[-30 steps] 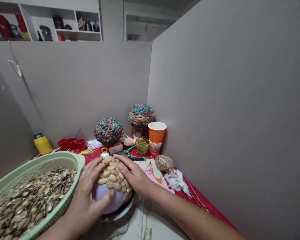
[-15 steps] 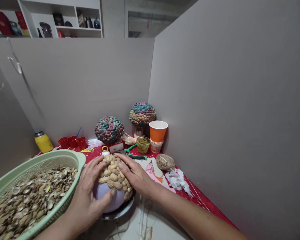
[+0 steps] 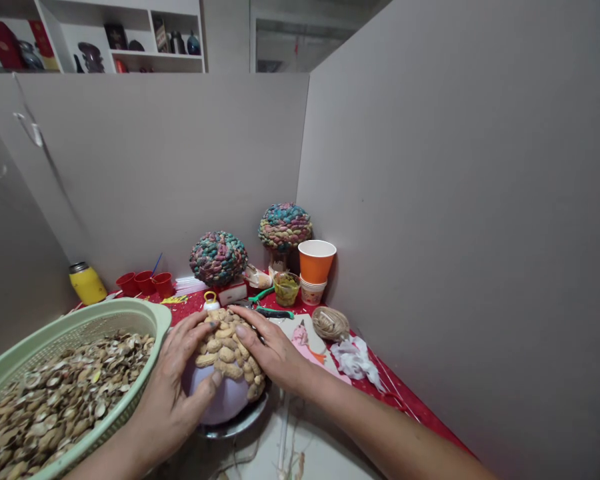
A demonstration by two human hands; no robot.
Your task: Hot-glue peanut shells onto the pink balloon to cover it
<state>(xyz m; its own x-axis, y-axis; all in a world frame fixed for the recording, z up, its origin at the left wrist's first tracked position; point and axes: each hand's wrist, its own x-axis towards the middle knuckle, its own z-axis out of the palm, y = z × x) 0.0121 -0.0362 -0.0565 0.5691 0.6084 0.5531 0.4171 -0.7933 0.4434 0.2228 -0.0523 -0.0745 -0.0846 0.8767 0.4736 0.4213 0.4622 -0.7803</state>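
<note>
A pale lilac ball sits in a metal dish at the table's front. Peanut shells cover its top half. My left hand cups the ball's left side, thumb across the lilac front, fingers curled over the shells. My right hand lies on the shells at the right side, fingers pressed flat against them. Both hands grip the ball between them.
A green basket full of loose peanut shells stands at the left. Behind are two coloured shell-covered domes, an orange cup, red cups, a yellow jar, a twine ball and white tissue. Grey partitions close in.
My left thumb has slid a little up the ball's front. Otherwise both hands stay on the ball.
</note>
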